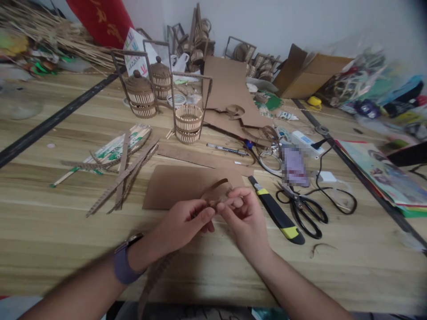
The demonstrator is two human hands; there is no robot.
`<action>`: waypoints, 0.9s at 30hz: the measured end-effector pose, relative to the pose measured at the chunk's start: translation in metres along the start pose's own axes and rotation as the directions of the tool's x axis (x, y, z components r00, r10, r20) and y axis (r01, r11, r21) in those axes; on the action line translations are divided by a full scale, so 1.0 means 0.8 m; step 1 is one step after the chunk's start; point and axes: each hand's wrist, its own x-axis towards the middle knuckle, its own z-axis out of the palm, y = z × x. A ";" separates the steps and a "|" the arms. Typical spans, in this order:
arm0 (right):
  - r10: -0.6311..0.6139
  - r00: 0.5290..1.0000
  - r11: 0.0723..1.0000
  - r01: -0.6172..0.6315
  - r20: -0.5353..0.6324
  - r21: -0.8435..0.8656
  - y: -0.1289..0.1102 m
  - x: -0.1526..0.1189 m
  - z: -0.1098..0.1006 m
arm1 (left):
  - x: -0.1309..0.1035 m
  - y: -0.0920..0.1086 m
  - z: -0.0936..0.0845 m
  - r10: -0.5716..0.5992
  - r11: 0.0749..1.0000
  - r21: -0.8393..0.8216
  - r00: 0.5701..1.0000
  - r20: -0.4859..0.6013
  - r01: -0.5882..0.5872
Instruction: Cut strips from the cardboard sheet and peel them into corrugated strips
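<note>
My left hand [188, 218] and my right hand [246, 215] meet above the table, both closed with fingertips pinching a thin brown cardboard strip [215, 189]. Part of it curls up beyond my fingers, and a long ridged tail hangs down below my left wrist. The exact spot where my fingers grip is partly hidden. Just beyond my hands, a flat piece of cardboard [176, 184] lies on the table. To the right of my right hand are a black and yellow utility knife [276, 213] and black-handled scissors [302, 206].
Loose cardboard strips [123, 173] and a packet of sticks [122, 146] lie at left. A small stick basket with a tall handle [188, 124] stands ahead, near lidded ones [140, 95]. A pen [227, 149], a power strip [305, 142] and a cardboard box [310, 73] are farther right.
</note>
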 end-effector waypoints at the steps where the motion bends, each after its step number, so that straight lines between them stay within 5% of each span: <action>1: -0.048 0.999 0.996 0.047 -0.010 -0.070 0.000 -0.003 0.000 | 0.001 -0.001 0.000 0.005 1.000 0.003 1.000 0.004 -0.005; 6: -0.331 0.942 0.840 0.319 0.050 -0.439 0.005 -0.012 -0.001 | 0.003 -0.008 0.002 0.043 0.997 0.061 0.998 -0.036 -0.041; 9: -0.388 0.919 0.785 0.366 0.064 -0.500 0.008 -0.015 -0.001 | 0.003 -0.010 0.004 0.078 0.992 0.102 0.996 -0.040 -0.074; 15: -0.093 0.995 0.990 0.088 -0.044 -0.110 0.001 -0.004 0.001 | -0.002 -0.005 0.003 0.097 0.986 0.135 0.995 0.011 -0.097; 18: 0.035 0.999 0.996 -0.036 0.023 0.080 -0.004 0.006 -0.001 | -0.003 -0.005 -0.001 0.120 0.980 0.159 0.992 0.027 -0.122; 21: 0.047 0.998 0.996 -0.051 0.049 0.075 -0.003 0.008 -0.002 | -0.001 -0.006 -0.004 0.119 0.969 0.218 0.993 0.013 -0.119; 24: -0.141 0.990 0.977 0.137 -0.015 -0.165 0.002 -0.001 -0.001 | 0.001 -0.008 -0.004 0.107 0.974 0.201 0.994 -0.021 -0.101; 27: -0.418 0.907 0.803 0.395 0.050 -0.447 0.007 -0.011 -0.002 | 0.003 -0.011 -0.001 0.096 0.987 0.132 0.994 -0.051 -0.089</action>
